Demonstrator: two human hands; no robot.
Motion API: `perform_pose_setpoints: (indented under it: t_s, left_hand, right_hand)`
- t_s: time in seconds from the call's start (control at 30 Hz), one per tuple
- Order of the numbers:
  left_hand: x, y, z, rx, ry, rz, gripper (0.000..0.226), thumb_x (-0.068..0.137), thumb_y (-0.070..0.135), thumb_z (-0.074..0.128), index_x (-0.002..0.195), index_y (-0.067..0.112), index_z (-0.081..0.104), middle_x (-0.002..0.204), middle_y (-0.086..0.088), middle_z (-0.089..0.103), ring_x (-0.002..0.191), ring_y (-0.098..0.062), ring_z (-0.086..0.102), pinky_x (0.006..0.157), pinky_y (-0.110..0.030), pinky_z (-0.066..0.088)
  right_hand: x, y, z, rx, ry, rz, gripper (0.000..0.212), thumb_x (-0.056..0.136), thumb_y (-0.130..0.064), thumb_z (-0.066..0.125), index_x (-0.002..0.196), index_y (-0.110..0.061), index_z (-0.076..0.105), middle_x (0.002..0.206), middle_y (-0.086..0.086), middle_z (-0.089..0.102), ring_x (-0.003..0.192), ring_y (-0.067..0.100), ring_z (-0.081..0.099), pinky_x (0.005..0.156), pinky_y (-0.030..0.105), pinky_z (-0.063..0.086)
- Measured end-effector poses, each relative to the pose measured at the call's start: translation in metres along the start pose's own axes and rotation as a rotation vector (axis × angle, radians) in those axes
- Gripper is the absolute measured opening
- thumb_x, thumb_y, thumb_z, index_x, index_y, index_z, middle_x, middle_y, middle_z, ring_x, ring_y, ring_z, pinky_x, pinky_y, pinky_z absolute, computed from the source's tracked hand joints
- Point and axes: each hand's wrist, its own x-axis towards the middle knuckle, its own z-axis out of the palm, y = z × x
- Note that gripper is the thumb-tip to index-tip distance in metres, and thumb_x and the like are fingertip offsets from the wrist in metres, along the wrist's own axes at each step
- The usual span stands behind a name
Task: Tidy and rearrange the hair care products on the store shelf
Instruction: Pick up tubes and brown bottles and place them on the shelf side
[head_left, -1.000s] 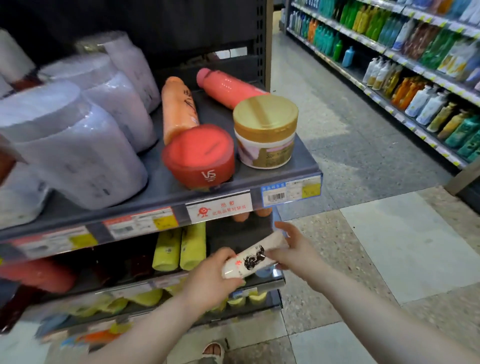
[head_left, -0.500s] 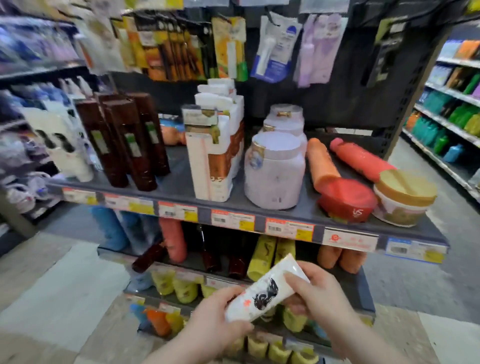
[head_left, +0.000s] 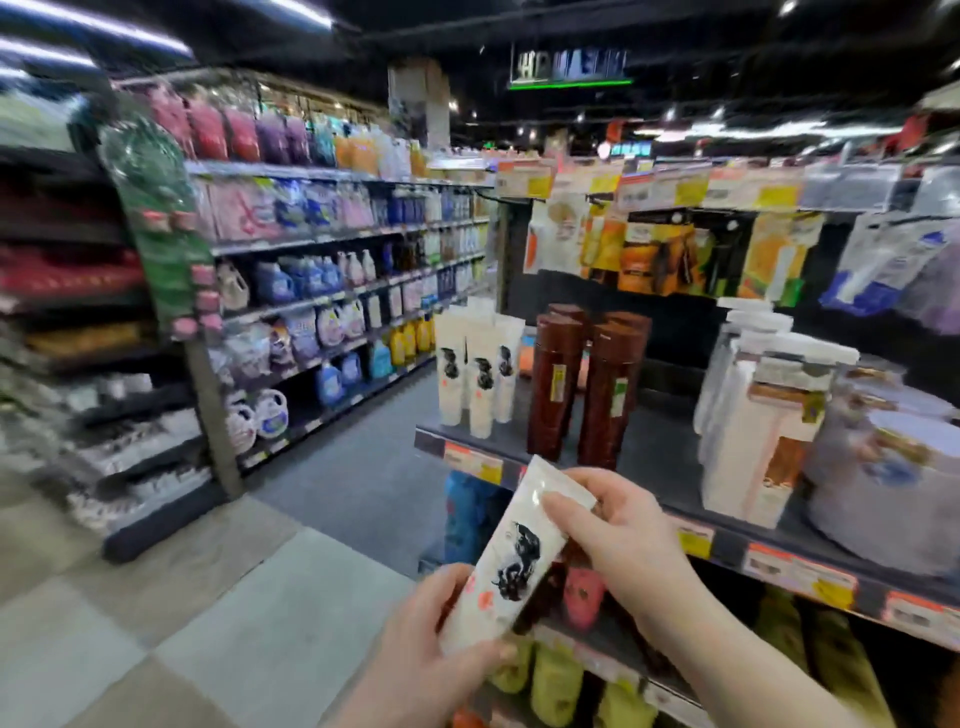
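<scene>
A store aisle with long racks of bottles runs off to the left, and close in front stands a dark shelf (head_left: 660, 457) of hair care products. The person holds a white tube (head_left: 511, 561) with a black figure printed on it, in front of this shelf and below its front edge, tilted. The left hand (head_left: 426, 644) has its grip closed round the lower end, and the right hand (head_left: 634, 540) pinches the upper end between thumb and fingers, so both are clamped on the tube. At the left end of the shelf stand three tubes (head_left: 478, 374) that look like the same kind, upright, just beside tall brown bottles (head_left: 582, 384). I judge that the step in hand is bringing this stray tube to its group. The next move calls for lifting it over the shelf edge, turning it upright and setting it beside the others gently, because such tubes tip easily.
</scene>
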Motion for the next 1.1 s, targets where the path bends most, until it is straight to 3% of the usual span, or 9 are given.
perform_pose_setpoints:
  t_s: [0.1,0.17,0.27,0.43,0.57,0.77,0.9,1.0,1.1]
  left_hand:
    - [0.000,-0.006,-0.033,-0.032,0.046,-0.008,0.053,0.040,0.056,0.066,0.091,0.047,0.058,0.091,0.030,0.063,0.079,0.013,0.058,0.066,-0.001,0.040]
    - [0.005,-0.010,-0.049,-0.072,0.061,0.003,0.056,0.040,0.058,0.065,0.094,0.045,0.059,0.090,0.024,0.066,0.075,0.008,0.061,0.065,-0.003,0.042]
    - [0.021,-0.013,-0.070,-0.107,0.087,0.051,0.053,0.048,0.059,0.062,0.099,0.045,0.059,0.090,0.016,0.069,0.077,-0.001,0.063,0.069,-0.010,0.046]
    - [0.069,-0.005,-0.115,-0.204,0.165,0.101,0.040,0.054,0.048,0.070,0.091,0.037,0.065,0.089,0.010,0.072,0.077,-0.006,0.065,0.070,-0.015,0.048]
    - [0.129,0.005,-0.153,-0.252,0.198,0.155,0.041,0.055,0.042,0.073,0.094,0.032,0.064,0.091,0.005,0.073,0.082,-0.013,0.067,0.073,-0.028,0.054]
    - [0.235,0.023,-0.187,-0.329,0.177,0.220,0.031,0.065,0.021,0.078,0.093,0.022,0.064,0.089,0.002,0.074,0.076,-0.008,0.066,0.062,-0.016,0.052]
    - [0.297,0.034,-0.187,-0.301,0.142,0.282,0.025,0.076,0.007,0.073,0.093,0.022,0.062,0.092,0.001,0.073,0.081,-0.012,0.065,0.068,-0.021,0.053]
    - [0.334,0.042,-0.182,-0.290,0.086,0.327,0.019,0.074,0.018,0.075,0.087,0.027,0.065,0.092,-0.001,0.072,0.084,-0.017,0.066,0.076,-0.033,0.054]
    - [0.369,0.052,-0.174,-0.265,0.033,0.355,0.022,0.073,0.014,0.076,0.086,0.029,0.066,0.092,0.000,0.072,0.088,-0.020,0.067,0.084,-0.041,0.055]
  right_hand:
    - [0.013,-0.014,0.034,-0.037,-0.026,-0.034,0.019,0.086,-0.006,0.062,0.078,-0.023,0.064,0.068,-0.005,0.067,0.061,0.007,0.061,0.064,0.032,0.053]
    - [0.027,-0.023,0.052,-0.073,-0.047,-0.062,0.016,0.085,-0.009,0.063,0.078,-0.024,0.064,0.072,0.001,0.066,0.066,0.014,0.060,0.067,0.040,0.054]
    - [0.053,-0.039,0.076,-0.140,-0.085,-0.136,0.016,0.085,-0.012,0.064,0.079,-0.026,0.064,0.076,0.000,0.067,0.069,0.010,0.062,0.071,0.036,0.055]
    - [0.114,-0.077,0.109,-0.183,-0.202,-0.240,0.011,0.088,-0.015,0.062,0.098,-0.016,0.065,0.075,-0.006,0.064,0.058,-0.003,0.058,0.052,0.011,0.048]
    - [0.177,-0.108,0.127,-0.274,-0.211,-0.392,0.022,0.088,-0.022,0.062,0.109,-0.015,0.065,0.084,-0.007,0.065,0.074,0.007,0.062,0.066,0.022,0.054]
    - [0.271,-0.141,0.131,-0.402,-0.202,-0.541,0.023,0.087,-0.022,0.063,0.108,-0.013,0.066,0.074,-0.016,0.057,0.064,-0.002,0.053,0.061,0.013,0.046]
    - [0.317,-0.151,0.120,-0.494,-0.135,-0.603,0.020,0.086,-0.024,0.064,0.105,-0.018,0.066,0.080,-0.015,0.059,0.070,0.000,0.055,0.064,0.017,0.047]
    - [0.339,-0.150,0.106,-0.554,-0.061,-0.663,0.010,0.086,-0.026,0.065,0.095,-0.028,0.063,0.084,-0.014,0.062,0.075,0.003,0.058,0.066,0.018,0.048]
    - [0.350,-0.146,0.089,-0.654,0.039,-0.726,0.006,0.086,-0.025,0.064,0.091,-0.028,0.063,0.082,-0.012,0.064,0.071,0.005,0.060,0.065,0.020,0.051]
